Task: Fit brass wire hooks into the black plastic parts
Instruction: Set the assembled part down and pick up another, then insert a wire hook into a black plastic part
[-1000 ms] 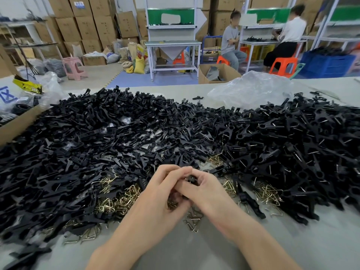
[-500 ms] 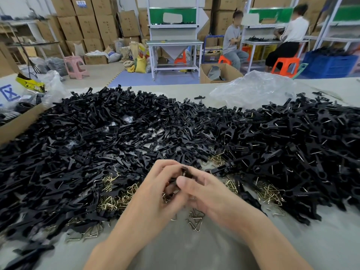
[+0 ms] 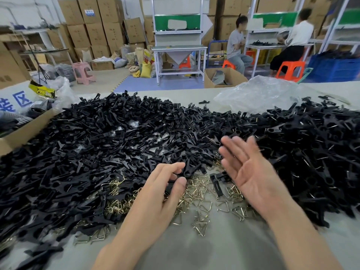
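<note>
The grey table point(image 3: 214, 250) runs across the whole view, and its near edge lies under your forearms.

The black plastic parts point(image 3: 116, 143) form one broad heap that spans the table from the left edge to the right edge. It is deepest at the far left and the far right. Many parts in the right section point(image 3: 311, 145) show short glints of wire.

A crumpled clear plastic bag point(image 3: 257, 94) lies on the far right of the table, touching the far side of the heap. An open cardboard box point(image 3: 23, 131) stands at the left, against the heap.

The brass wire hooks point(image 3: 196, 191) lie loose on the table at the near edge of the heap, between and just beyond your two hands. More of them show under the black parts to the near left.

Your right hand point(image 3: 251, 172) is raised over the heap, right of centre. The palm faces left, the fingers are spread and straight, and it holds nothing. Its outline is blurred.

Your left hand point(image 3: 161, 193) rests over the hooks at centre. The thumb and the curled forefinger pinch one black part point(image 3: 175, 176).

A single loose part point(image 3: 217, 184) lies among the hooks, between your hands.
</note>
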`<control>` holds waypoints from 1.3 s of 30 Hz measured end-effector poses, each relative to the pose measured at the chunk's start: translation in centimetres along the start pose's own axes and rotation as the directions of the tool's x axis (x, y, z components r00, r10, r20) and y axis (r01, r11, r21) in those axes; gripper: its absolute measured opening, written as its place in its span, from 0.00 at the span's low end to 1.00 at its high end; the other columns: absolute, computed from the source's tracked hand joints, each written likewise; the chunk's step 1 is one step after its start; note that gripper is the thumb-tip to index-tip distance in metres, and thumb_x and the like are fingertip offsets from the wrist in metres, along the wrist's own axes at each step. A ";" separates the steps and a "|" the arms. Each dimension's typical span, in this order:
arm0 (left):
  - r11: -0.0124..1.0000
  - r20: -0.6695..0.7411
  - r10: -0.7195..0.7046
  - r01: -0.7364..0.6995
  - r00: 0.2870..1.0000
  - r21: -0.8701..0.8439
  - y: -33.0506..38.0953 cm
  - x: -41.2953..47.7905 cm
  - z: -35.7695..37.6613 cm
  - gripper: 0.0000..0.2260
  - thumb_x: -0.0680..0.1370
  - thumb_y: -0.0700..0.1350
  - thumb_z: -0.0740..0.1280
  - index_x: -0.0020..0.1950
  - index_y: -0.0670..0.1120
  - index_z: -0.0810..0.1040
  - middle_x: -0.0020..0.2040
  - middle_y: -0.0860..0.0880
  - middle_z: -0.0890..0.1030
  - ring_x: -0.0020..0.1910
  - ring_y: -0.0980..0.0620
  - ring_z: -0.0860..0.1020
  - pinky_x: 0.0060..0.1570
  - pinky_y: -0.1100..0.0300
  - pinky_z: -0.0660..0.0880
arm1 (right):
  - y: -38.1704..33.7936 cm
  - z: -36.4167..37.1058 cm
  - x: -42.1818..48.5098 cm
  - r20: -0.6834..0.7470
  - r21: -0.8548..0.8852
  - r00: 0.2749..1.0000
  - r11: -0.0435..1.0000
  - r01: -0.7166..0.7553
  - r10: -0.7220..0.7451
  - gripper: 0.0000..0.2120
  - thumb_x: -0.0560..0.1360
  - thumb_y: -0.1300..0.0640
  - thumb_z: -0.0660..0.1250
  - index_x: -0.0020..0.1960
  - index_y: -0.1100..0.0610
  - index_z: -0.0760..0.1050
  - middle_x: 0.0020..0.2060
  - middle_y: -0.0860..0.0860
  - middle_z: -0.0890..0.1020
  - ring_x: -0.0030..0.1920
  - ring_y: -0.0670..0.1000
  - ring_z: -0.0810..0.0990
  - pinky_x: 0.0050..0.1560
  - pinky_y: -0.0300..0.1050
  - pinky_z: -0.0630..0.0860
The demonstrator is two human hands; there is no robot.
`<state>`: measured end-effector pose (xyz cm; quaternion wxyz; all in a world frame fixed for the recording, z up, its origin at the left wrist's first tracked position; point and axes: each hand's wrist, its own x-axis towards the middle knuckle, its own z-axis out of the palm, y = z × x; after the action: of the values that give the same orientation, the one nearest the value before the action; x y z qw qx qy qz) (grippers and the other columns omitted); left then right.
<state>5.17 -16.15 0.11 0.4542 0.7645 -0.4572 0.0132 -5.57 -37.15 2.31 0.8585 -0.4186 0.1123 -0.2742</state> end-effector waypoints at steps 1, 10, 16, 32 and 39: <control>1.000 0.002 0.008 -0.009 1.000 0.024 0.0 0.0 0.0 0.16 0.82 0.61 0.56 0.68 0.61 0.71 0.58 0.65 0.74 0.61 0.61 0.74 0.54 0.73 0.68 | 1.0 0.2 -0.1 0.013 -0.076 0.999 0.996 -0.046 0.047 0.29 0.72 0.44 0.69 0.68 0.56 0.73 0.59 0.54 0.85 0.53 0.52 0.86 0.46 0.43 0.84; 0.991 -0.023 0.031 -0.027 0.999 0.129 -0.3 0.9 0.3 0.16 0.80 0.58 0.58 0.67 0.62 0.70 0.59 0.67 0.71 0.61 0.62 0.73 0.51 0.77 0.68 | 4.0 1.0 0.9 -0.030 -0.176 0.995 0.980 -0.096 0.092 0.10 0.81 0.59 0.65 0.53 0.52 0.86 0.49 0.57 0.87 0.41 0.51 0.84 0.39 0.42 0.81; 0.970 0.055 -0.069 0.054 0.996 0.238 -1.7 11.9 1.7 0.24 0.78 0.57 0.65 0.73 0.57 0.66 0.61 0.60 0.68 0.61 0.61 0.71 0.59 0.67 0.68 | 3.4 0.2 1.9 -0.091 0.038 0.985 0.988 -0.146 0.149 0.10 0.81 0.58 0.64 0.58 0.54 0.83 0.48 0.55 0.86 0.40 0.50 0.83 0.38 0.43 0.81; 0.790 0.399 -0.392 0.082 0.829 0.608 -5.7 26.4 8.2 0.46 0.72 0.71 0.67 0.81 0.60 0.46 0.82 0.47 0.44 0.79 0.34 0.47 0.74 0.35 0.56 | 3.9 -0.6 3.0 -0.080 0.111 0.979 0.978 -0.176 0.186 0.11 0.83 0.59 0.62 0.59 0.57 0.82 0.46 0.56 0.87 0.39 0.50 0.85 0.38 0.43 0.81; 0.728 0.193 -0.125 -0.042 0.973 0.684 -6.7 22.1 8.0 0.25 0.78 0.64 0.62 0.71 0.54 0.65 0.68 0.46 0.70 0.63 0.37 0.71 0.62 0.43 0.70 | 3.9 -0.2 3.0 -0.103 0.085 0.978 0.981 -0.174 0.182 0.10 0.83 0.60 0.62 0.57 0.57 0.82 0.45 0.56 0.87 0.38 0.50 0.84 0.38 0.43 0.82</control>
<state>19.57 -35.87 0.46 0.0860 0.8842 -0.4514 0.0835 -1.73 -37.04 -0.77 0.8872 -0.3585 0.1864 -0.2228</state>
